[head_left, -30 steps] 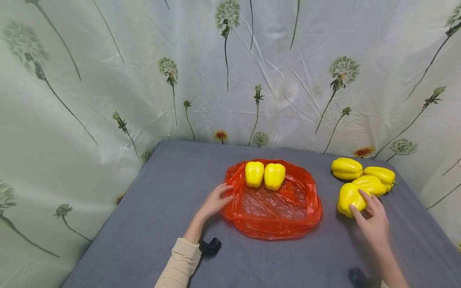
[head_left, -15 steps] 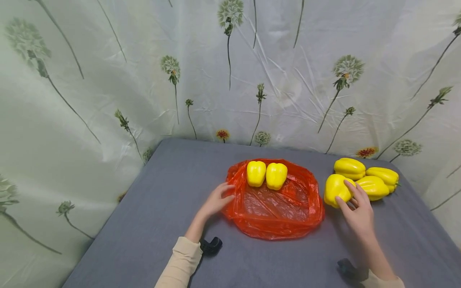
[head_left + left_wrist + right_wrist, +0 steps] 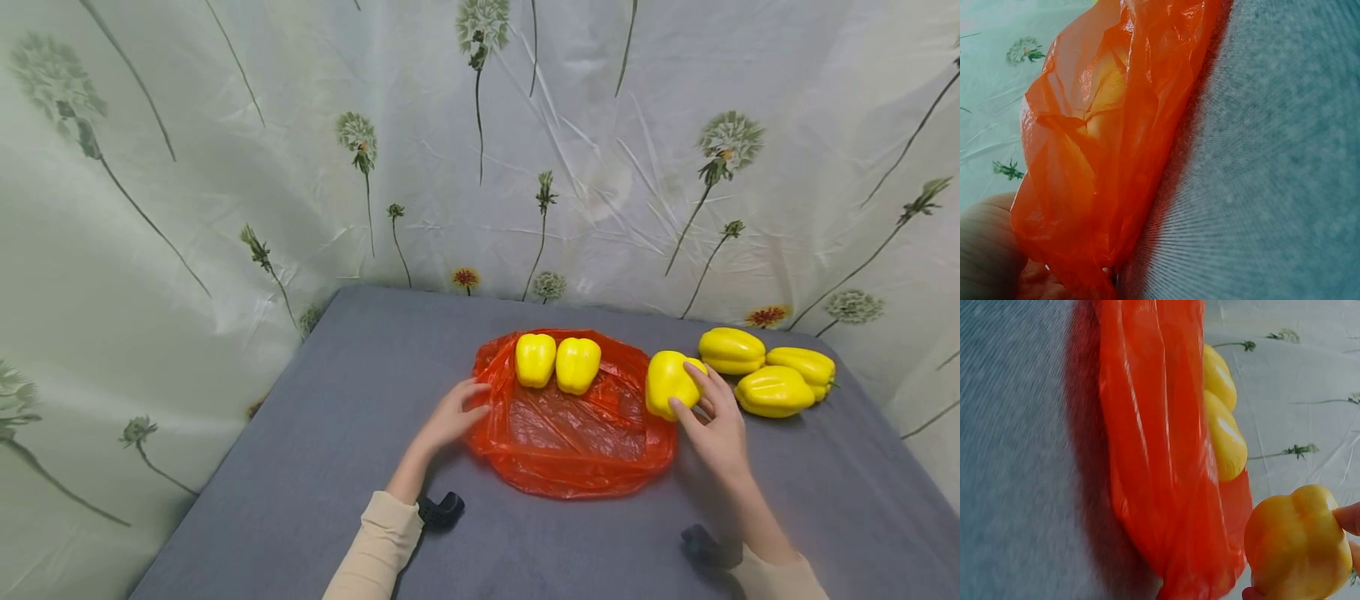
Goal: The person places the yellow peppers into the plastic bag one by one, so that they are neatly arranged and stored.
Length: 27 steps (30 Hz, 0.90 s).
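Note:
An open red plastic bag (image 3: 577, 475) lies on the grey-covered table, its rim spread wide. Two yellow bell peppers, a left one (image 3: 536, 361) and a right one (image 3: 577, 366), stand side by side at its back. My left hand (image 3: 450, 417) holds the bag's left rim; in the left wrist view the thumb (image 3: 988, 240) lies against the red plastic and the other fingers are partly hidden. My right hand (image 3: 717, 429) grips another yellow bell pepper (image 3: 669, 385) between thumb and fingers, raised at the bag's right rim. That pepper (image 3: 1297, 547) also shows in the right wrist view.
Three more yellow bell peppers lie grouped at the back right: a rear one (image 3: 732, 350), a right one (image 3: 806, 367) and a front one (image 3: 774, 392). Behind the table (image 3: 322, 400) hangs a pale curtain (image 3: 420, 150) with dandelion prints. Black wrist gear (image 3: 442, 510) sits under the left forearm.
My right hand has carried its bell pepper leftward, from beside the other peppers to the bag's right rim. The left hand stays at the bag's left side.

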Each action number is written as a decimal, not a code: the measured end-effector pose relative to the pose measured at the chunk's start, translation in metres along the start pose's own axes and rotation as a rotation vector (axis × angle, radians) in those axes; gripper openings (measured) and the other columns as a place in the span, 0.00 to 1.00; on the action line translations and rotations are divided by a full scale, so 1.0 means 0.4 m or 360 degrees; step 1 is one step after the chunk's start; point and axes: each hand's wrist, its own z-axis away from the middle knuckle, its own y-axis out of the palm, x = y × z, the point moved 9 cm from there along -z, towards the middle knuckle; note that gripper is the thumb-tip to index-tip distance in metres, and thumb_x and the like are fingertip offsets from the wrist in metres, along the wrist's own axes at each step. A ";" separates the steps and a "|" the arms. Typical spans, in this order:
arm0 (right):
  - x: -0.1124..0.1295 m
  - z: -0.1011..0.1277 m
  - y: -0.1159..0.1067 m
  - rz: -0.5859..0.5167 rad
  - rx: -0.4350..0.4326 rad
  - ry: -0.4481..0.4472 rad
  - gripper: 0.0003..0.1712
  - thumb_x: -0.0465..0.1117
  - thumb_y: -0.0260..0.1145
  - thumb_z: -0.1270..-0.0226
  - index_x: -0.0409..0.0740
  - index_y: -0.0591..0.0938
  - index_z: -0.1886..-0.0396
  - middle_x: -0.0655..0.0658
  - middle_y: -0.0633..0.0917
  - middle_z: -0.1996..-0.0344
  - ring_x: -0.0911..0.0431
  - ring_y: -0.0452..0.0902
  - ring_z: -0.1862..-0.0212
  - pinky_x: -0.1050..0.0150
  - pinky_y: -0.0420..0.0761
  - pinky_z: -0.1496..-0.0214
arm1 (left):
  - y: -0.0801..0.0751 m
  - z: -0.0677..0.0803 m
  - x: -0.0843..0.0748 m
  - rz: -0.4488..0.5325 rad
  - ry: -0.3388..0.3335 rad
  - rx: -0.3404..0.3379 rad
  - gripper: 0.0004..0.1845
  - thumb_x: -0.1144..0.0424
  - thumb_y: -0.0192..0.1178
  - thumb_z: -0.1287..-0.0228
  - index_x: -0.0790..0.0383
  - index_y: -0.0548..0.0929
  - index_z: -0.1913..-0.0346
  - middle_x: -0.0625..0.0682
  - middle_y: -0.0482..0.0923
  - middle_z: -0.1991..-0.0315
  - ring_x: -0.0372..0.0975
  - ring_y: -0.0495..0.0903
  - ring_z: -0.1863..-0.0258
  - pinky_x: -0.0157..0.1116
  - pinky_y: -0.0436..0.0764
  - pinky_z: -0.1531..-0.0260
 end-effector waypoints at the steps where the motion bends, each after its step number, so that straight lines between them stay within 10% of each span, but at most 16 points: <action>1: 0.004 -0.001 0.006 -0.0012 0.0013 -0.0009 0.32 0.41 0.61 0.34 0.45 0.65 0.31 0.32 0.57 0.30 0.32 0.71 0.44 0.94 0.63 0.59 | 0.000 0.000 0.000 0.0001 0.0002 0.0000 0.22 0.60 0.55 0.35 0.62 0.74 0.39 0.63 0.63 0.32 0.57 0.61 0.32 0.58 0.62 0.35; 7: 0.023 -0.007 0.042 -0.0025 0.0084 -0.0022 0.32 0.42 0.61 0.34 0.45 0.65 0.31 0.33 0.57 0.29 0.32 0.71 0.42 0.90 0.68 0.54 | -0.001 -0.002 -0.002 0.0015 0.0007 0.0000 0.22 0.60 0.55 0.35 0.62 0.73 0.39 0.63 0.62 0.32 0.57 0.61 0.31 0.59 0.61 0.34; 14: 0.028 -0.017 0.085 -0.0019 0.0138 -0.0042 0.32 0.41 0.61 0.35 0.44 0.65 0.32 0.31 0.56 0.30 0.30 0.69 0.41 0.44 0.72 0.44 | 0.001 -0.002 0.005 -0.0008 -0.0001 0.0010 0.23 0.59 0.55 0.35 0.61 0.73 0.38 0.63 0.62 0.32 0.57 0.61 0.31 0.59 0.62 0.35; 27: 0.021 -0.033 0.154 0.0051 0.0215 -0.0130 0.30 0.37 0.62 0.36 0.40 0.68 0.34 0.29 0.58 0.31 0.33 0.60 0.34 0.38 0.72 0.42 | 0.001 0.001 -0.004 0.0006 0.0012 0.0002 0.22 0.60 0.56 0.35 0.62 0.74 0.39 0.63 0.62 0.32 0.57 0.61 0.31 0.59 0.62 0.35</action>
